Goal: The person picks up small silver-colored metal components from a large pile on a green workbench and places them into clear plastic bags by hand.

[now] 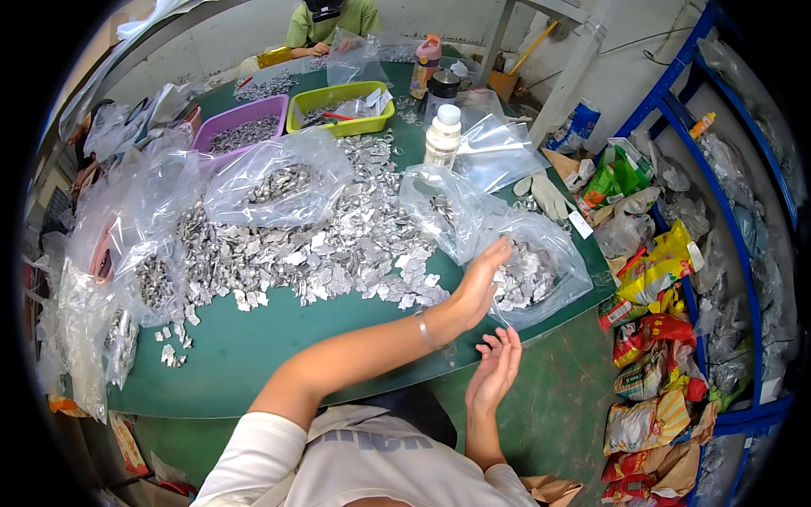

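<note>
My left hand reaches across to the right side of the table, its fingers stretched out flat at the near edge of a clear plastic bag. Small flat silvery metal pieces fill that bag. Just below the bag and nearer to me is my right hand, palm turned inward, fingers loosely bent and apart, with nothing visible in it. Left of the bag, a wide heap of the same metal pieces covers the table. Another clear bag lies against the filled one.
The green table also bears a purple basket, a yellow-green basket, a white bottle, a pink bottle and a glove. Across sits a co-worker in green. A blue rack and colourful sacks stand right.
</note>
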`<state>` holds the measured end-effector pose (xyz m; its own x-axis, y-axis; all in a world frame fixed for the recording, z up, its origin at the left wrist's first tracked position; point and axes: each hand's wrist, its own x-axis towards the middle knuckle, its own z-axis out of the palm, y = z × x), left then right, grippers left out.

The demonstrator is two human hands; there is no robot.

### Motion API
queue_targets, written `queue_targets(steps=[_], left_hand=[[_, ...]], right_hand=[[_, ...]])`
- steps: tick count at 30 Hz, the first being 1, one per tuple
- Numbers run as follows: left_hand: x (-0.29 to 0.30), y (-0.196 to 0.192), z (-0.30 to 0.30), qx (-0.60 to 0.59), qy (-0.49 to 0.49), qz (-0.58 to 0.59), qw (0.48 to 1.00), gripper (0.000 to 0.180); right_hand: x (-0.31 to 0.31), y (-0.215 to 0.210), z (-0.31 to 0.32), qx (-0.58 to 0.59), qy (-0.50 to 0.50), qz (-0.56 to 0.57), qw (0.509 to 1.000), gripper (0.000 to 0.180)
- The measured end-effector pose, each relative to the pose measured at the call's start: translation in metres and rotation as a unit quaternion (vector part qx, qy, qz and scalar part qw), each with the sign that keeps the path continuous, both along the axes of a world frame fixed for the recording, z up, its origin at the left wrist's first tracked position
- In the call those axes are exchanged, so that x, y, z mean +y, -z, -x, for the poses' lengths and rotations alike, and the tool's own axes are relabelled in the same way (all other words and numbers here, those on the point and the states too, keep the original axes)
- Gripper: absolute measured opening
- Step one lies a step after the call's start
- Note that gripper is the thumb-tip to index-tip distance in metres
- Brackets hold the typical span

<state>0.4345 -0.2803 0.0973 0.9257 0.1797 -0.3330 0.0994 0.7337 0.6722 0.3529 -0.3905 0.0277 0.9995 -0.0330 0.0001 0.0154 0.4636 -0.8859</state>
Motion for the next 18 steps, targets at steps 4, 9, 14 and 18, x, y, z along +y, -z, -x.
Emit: queue_targets(steps=[4, 9, 14, 18], left_hand=[[0.041, 0.038, 0.058, -0.047, 0.156, -0.192, 0.968, 0.028], [0.094, 0.059, 0.116, -0.081, -0.022, -0.626, 0.775, 0.023], [0.129, 0.084, 0.117, -0.11, -0.008, -0.782, 0.614, 0.04], [0.119, 0.096, 0.08, -0.138, 0.044, -0.792, 0.593, 0.054]], right_hand=[[-0.008, 0.008, -0.019, 0.017, 0.009, 0.029, 0.999, 0.026], [0.013, 0.017, -0.032, -0.03, -0.191, 0.187, 0.963, 0.016], [0.052, 0.012, -0.052, -0.321, -0.179, 0.523, 0.769, 0.044], [0.086, 0.031, -0.056, -0.359, -0.197, 0.604, 0.684, 0.06]])
